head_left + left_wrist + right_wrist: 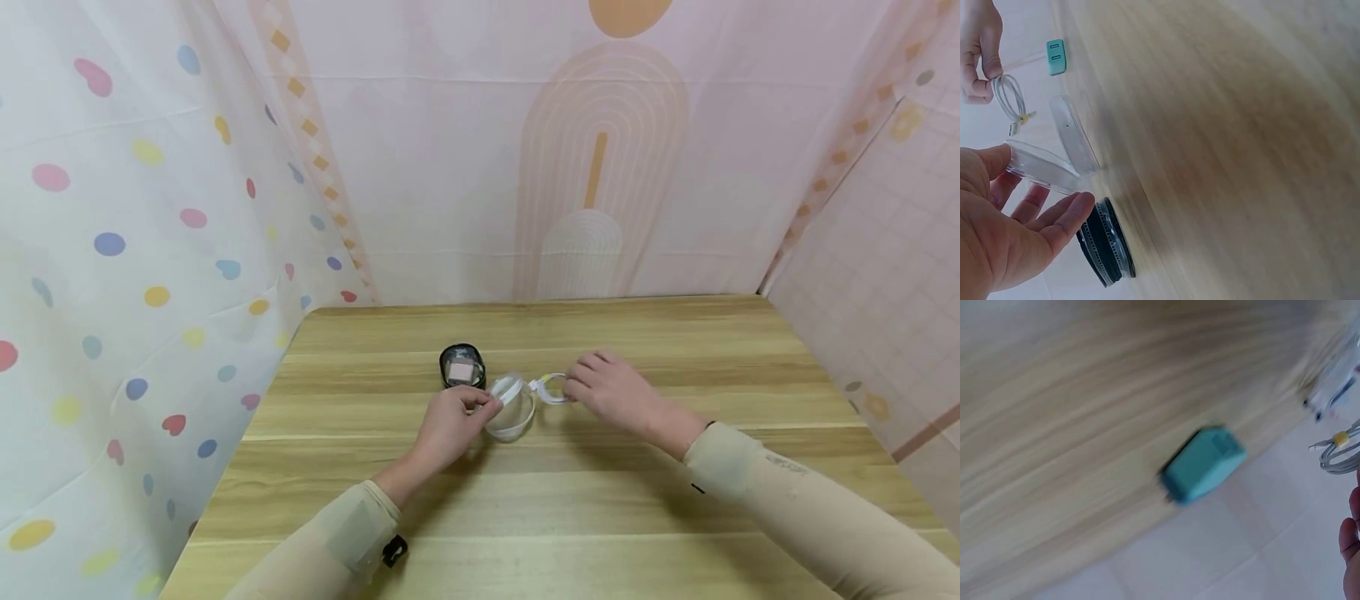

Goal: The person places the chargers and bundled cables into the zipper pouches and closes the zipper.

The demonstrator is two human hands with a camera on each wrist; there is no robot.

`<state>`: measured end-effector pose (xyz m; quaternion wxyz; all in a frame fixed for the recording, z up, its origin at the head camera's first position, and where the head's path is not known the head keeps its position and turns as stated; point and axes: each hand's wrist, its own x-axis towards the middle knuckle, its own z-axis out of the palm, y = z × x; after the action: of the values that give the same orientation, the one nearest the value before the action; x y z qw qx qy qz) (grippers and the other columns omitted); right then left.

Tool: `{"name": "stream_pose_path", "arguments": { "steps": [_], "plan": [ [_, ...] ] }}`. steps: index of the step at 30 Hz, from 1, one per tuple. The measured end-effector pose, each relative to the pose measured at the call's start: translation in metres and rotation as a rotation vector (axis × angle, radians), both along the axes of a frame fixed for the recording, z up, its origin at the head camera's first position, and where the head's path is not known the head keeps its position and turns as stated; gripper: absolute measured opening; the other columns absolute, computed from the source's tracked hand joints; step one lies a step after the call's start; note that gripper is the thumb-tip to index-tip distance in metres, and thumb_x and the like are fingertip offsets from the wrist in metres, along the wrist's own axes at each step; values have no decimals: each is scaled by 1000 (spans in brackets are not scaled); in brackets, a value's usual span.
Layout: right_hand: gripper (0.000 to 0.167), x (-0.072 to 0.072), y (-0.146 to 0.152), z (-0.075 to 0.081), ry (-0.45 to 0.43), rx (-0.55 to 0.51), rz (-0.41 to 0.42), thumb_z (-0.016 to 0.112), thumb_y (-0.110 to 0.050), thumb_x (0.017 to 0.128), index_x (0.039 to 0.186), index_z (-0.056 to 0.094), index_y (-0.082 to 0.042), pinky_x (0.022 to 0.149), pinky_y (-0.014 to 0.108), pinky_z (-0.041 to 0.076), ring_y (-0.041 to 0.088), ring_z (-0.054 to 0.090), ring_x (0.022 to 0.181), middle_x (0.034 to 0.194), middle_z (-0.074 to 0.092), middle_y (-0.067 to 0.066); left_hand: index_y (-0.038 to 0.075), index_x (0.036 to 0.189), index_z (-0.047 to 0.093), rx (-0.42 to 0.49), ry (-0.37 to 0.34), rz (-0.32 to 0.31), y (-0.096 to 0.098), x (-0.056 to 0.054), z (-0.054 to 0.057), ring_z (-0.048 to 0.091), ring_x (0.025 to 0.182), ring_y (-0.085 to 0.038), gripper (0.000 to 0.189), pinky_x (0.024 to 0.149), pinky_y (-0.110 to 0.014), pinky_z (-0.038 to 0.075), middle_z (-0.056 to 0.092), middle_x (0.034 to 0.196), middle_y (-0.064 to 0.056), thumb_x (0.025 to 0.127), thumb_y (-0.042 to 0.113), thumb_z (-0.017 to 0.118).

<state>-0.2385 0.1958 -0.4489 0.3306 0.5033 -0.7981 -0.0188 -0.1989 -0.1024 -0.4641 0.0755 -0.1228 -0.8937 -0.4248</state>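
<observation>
My left hand [452, 423] pinches the raised lid of a small clear round case with white edging [510, 433]. In the left wrist view the case [1075, 137] stands hinged apart, its lid between thumb and fingers. To its right, my right hand [611, 390] holds a coiled white cable [551, 398] by one side of the loop. A yellow tie wraps the cable [1338, 450], and its plug end points toward the case. Only the fingertips of the right hand show in the right wrist view.
Behind the left hand sits a black-edged clear case [462, 367] with a pale block inside. A green charger block with two ports [1056, 57] lies on the wooden table [540, 517] near the right hand. Patterned curtains [442, 167] hang behind and beside the table.
</observation>
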Motion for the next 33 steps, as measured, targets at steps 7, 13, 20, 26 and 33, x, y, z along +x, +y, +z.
{"name": "stream_pose_path", "arguments": {
  "steps": [7,13,20,26,33],
  "plan": [
    [5,10,-25,-6,-17,59,83,72,-21,97,100,74,-17,89,33,53,17,65,100,104,75,-5,11,91,85,11,-14,-4,0,-1,1,75,87,-13,14,78,-33,62,84,97,-3,96,24,81],
    [10,9,-37,-10,35,64,117,70,-14,96,100,78,-19,91,33,52,18,64,100,103,74,-6,10,92,85,40,-39,-8,1,-2,1,69,79,-7,14,68,-24,57,83,92,-3,96,24,82],
    [12,7,-47,-18,2,81,84,73,-13,92,99,78,-22,86,34,49,18,63,98,105,74,-7,10,95,85,61,-65,-29,0,-1,-2,64,74,-4,13,65,-20,52,82,92,-4,96,22,81],
    [17,7,-55,-21,-123,78,18,82,-13,89,99,80,-26,82,32,47,16,65,99,105,77,-11,8,95,85,71,-73,-32,0,0,-1,59,70,-4,12,61,-19,48,82,91,-4,97,20,80],
    [11,5,-58,-23,-206,84,-44,80,-14,91,96,79,-24,79,32,46,17,64,97,102,77,-9,6,94,84,56,-52,-28,-2,-1,-2,60,72,-5,12,64,-18,49,83,97,-7,97,16,79]
  ]
}}
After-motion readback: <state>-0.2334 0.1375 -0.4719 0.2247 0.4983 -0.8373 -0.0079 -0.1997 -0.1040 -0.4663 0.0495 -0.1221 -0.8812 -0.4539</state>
